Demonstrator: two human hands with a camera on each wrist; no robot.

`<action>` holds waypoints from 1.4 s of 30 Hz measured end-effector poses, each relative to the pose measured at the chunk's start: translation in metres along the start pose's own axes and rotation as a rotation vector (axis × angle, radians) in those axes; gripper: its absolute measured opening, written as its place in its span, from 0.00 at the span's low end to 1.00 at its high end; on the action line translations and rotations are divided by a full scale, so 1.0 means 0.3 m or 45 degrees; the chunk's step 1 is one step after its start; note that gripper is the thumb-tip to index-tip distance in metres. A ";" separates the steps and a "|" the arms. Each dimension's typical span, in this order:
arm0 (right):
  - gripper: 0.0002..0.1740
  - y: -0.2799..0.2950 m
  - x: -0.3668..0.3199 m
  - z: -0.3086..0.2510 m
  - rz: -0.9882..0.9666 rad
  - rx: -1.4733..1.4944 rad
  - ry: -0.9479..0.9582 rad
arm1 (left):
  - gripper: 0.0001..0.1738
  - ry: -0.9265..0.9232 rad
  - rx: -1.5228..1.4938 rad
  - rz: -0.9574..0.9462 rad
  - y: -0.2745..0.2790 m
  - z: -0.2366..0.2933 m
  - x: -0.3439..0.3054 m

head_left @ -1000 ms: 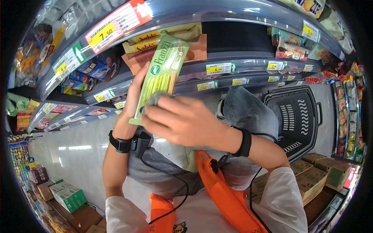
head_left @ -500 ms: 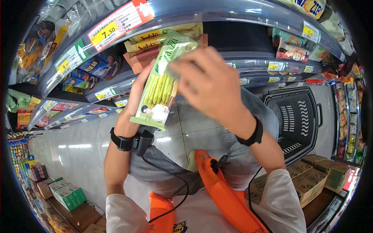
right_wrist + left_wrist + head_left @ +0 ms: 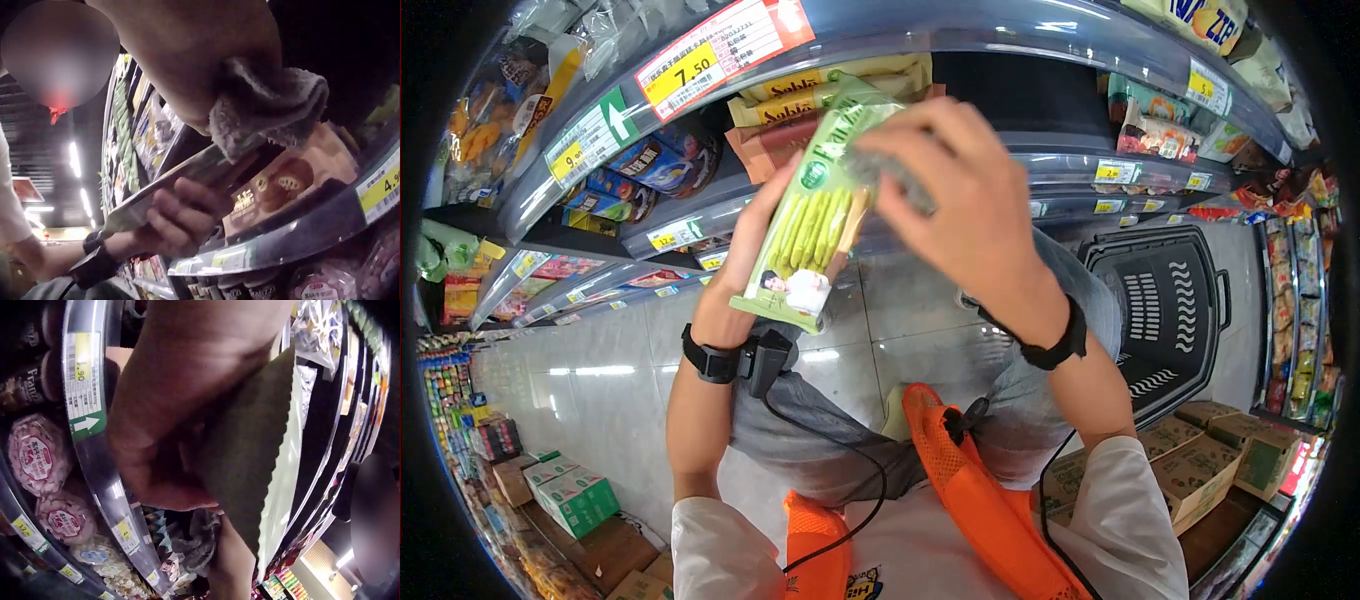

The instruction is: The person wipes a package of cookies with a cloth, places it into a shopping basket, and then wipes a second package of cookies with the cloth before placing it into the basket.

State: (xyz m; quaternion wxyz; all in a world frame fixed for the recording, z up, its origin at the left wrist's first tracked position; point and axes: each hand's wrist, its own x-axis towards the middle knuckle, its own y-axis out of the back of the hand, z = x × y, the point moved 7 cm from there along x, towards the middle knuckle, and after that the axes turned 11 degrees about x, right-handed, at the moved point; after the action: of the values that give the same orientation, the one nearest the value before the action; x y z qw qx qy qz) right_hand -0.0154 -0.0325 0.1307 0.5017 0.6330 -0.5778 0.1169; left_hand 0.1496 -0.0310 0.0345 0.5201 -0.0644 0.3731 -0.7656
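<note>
My left hand grips a green Franzzi snack packet from its left side and underneath. Its front, printed with yellow-green sticks, faces up. In the left wrist view the packet's back and zigzag end show beside the palm. My right hand holds a grey cloth in bent fingers over the packet's upper right part. Folds of the cloth hang below that hand in the right wrist view, close over the packet's face.
Sablé packets lie on the shelf behind the green packet. Curved shelf edges with price tags run close in front. To the right on the floor is a black basket; cardboard boxes stand nearer.
My right hand with the cloth has moved from the packet's lower end up to its upper right part, uncovering the printed lower end. The left hand keeps its hold.
</note>
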 end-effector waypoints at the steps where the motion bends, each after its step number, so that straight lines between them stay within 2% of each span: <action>1: 0.14 0.023 0.009 0.020 0.048 -0.026 -0.019 | 0.28 0.032 0.018 0.014 0.015 -0.016 0.004; 3: 0.15 0.060 0.018 0.048 0.142 -0.078 -0.059 | 0.28 0.057 0.019 0.117 0.012 -0.034 0.000; 6: 0.16 0.079 0.018 0.065 0.265 -0.076 -0.052 | 0.28 0.117 0.075 -0.090 -0.027 -0.049 -0.007; 7: 0.16 0.072 0.017 0.051 0.242 -0.093 -0.009 | 0.29 0.130 0.287 0.135 -0.041 -0.058 -0.015; 10: 0.16 0.014 -0.004 -0.019 0.111 -0.049 0.096 | 0.28 0.211 0.328 0.209 -0.028 -0.094 -0.007; 12: 0.16 -0.055 -0.041 -0.080 -0.055 0.112 0.130 | 0.26 0.165 0.323 0.128 0.025 -0.114 -0.012; 14: 0.17 -0.078 -0.056 -0.133 -0.105 0.066 0.228 | 0.26 0.069 0.384 0.241 0.078 -0.108 -0.016; 15: 0.17 -0.086 -0.061 -0.148 -0.131 0.044 0.276 | 0.27 0.089 0.369 0.206 0.076 -0.102 -0.014; 18: 0.16 -0.031 -0.011 -0.068 -0.020 0.029 0.129 | 0.29 0.180 0.278 0.090 0.028 -0.101 -0.010; 19: 0.16 -0.008 0.005 -0.029 0.011 -0.025 0.056 | 0.30 0.154 0.080 0.064 0.026 -0.109 0.019; 22: 0.19 0.042 0.021 0.053 0.163 -0.070 0.023 | 0.30 0.107 0.238 -0.341 -0.082 -0.056 0.011; 23: 0.21 0.046 0.019 0.056 0.193 -0.052 0.015 | 0.30 0.011 0.300 -0.087 -0.087 -0.055 0.018; 26: 0.20 0.038 0.014 -0.031 0.147 -0.020 0.118 | 0.31 -0.034 0.325 -0.397 -0.084 -0.043 -0.001; 30: 0.19 -0.067 -0.063 -0.177 -0.140 0.051 0.327 | 0.32 -0.162 0.328 0.291 -0.046 0.027 -0.022; 32: 0.19 -0.131 -0.116 -0.253 -0.323 0.032 0.480 | 0.33 -0.255 0.101 -0.183 -0.045 0.035 0.013; 34: 0.21 -0.149 -0.126 -0.285 -0.381 0.059 0.487 | 0.32 -0.259 0.236 -0.032 -0.038 0.043 0.015; 35: 0.22 -0.155 -0.130 -0.287 -0.412 0.063 0.479 | 0.32 -0.265 0.292 -0.110 -0.038 0.047 0.018; 36: 0.21 -0.136 -0.109 -0.265 -0.330 0.023 0.440 | 0.32 -0.265 0.344 -0.192 -0.041 0.043 0.022; 39: 0.18 -0.045 -0.003 -0.118 -0.048 -0.102 0.282 | 0.31 -0.264 0.556 0.063 -0.080 0.049 -0.009; 42: 0.20 0.049 0.040 -0.010 0.172 -0.111 0.187 | 0.31 -0.316 0.941 0.049 -0.087 0.048 -0.011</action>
State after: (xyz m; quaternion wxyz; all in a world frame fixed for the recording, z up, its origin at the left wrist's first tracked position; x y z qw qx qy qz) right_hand -0.0231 -0.0350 0.1481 0.5607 0.5601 -0.5853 0.1713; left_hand 0.1385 -0.0306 0.0623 0.5635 0.0422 0.0075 -0.8250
